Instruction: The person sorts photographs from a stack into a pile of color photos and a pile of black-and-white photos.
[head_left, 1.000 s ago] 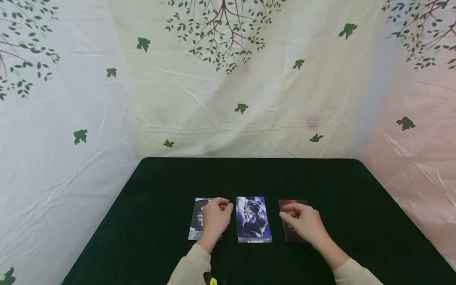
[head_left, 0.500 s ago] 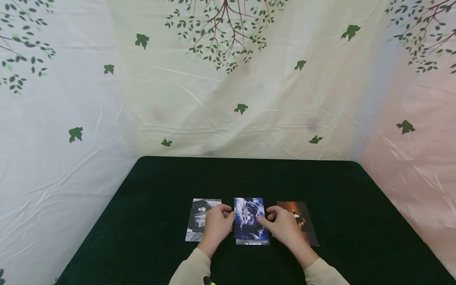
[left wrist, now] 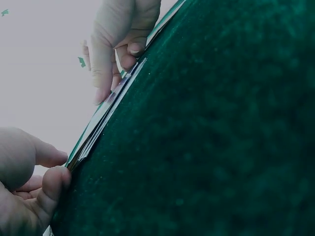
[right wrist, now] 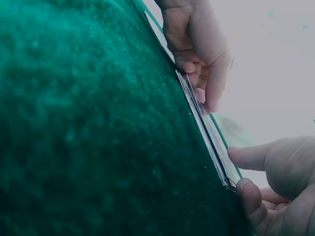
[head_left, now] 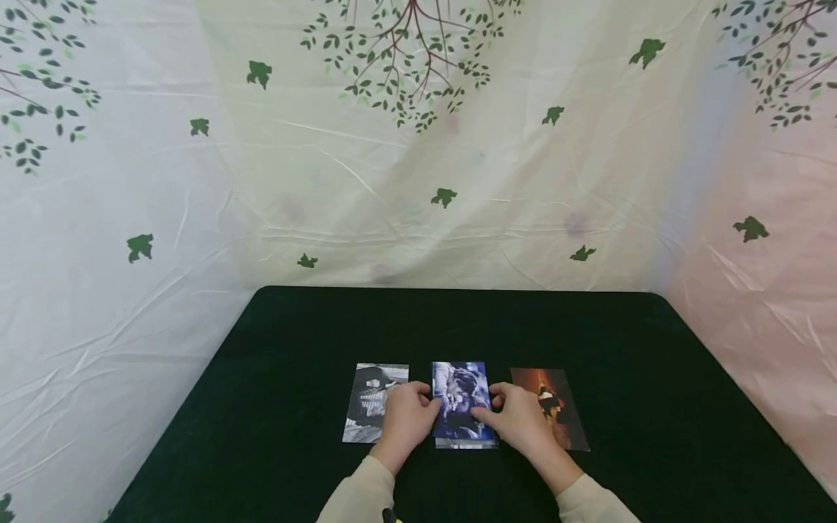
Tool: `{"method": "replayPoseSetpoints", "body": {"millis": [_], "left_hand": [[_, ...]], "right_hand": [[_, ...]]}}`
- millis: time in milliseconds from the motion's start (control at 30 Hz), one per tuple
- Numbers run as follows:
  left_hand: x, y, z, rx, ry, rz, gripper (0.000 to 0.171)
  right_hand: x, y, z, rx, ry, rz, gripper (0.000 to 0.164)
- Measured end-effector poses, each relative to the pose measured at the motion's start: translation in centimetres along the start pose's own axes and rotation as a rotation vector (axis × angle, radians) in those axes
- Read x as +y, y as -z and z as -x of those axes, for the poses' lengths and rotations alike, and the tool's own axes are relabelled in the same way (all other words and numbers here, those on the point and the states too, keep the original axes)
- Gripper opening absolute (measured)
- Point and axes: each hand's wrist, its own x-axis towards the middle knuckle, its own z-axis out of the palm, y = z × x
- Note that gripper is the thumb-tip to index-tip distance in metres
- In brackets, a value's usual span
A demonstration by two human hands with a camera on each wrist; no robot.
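A small stack of picture cards (head_left: pixel 461 396), the top one blue and white, lies on the dark green tabletop. My left hand (head_left: pixel 407 418) pinches its left edge, the thumb over the border of the top card. At the right edge my right hand (head_left: pixel 522 420) grips too, with the thumb on the picture and the fingers curled at the side. In the left wrist view several thin layers show along the near edge of the stack (left wrist: pixel 106 120). The right wrist view shows the right thumb (right wrist: pixel 248 156) above this edge and a finger at its corner.
Left of the stack lies a black-and-white picture card (head_left: pixel 366 396), partly behind the left hand. To the right lies a dark card with an orange picture (head_left: pixel 570 418), partly covered by the right hand. A leaf-printed cloth (head_left: pixel 366 189) hangs behind the table (head_left: pixel 314 327).
My right hand has moved left from the orange card to the middle stack and now grips it. My left hand has shifted slightly right, its thumb now over the stack's left edge.
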Motion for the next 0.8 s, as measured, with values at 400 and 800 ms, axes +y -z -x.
{"method": "replayPoseSetpoints", "body": {"millis": [400, 800], "left_hand": [[0.04, -0.09, 0.02, -0.006, -0.019, -0.050, 0.023], [0.39, -0.06, 0.22, -0.002, -0.023, -0.045, 0.022]], "right_hand": [[-0.25, -0.28, 0.15, 0.015, 0.023, -0.002, 0.049], [-0.27, -0.14, 0.27, 0.018, 0.030, -0.003, 0.049]]}}
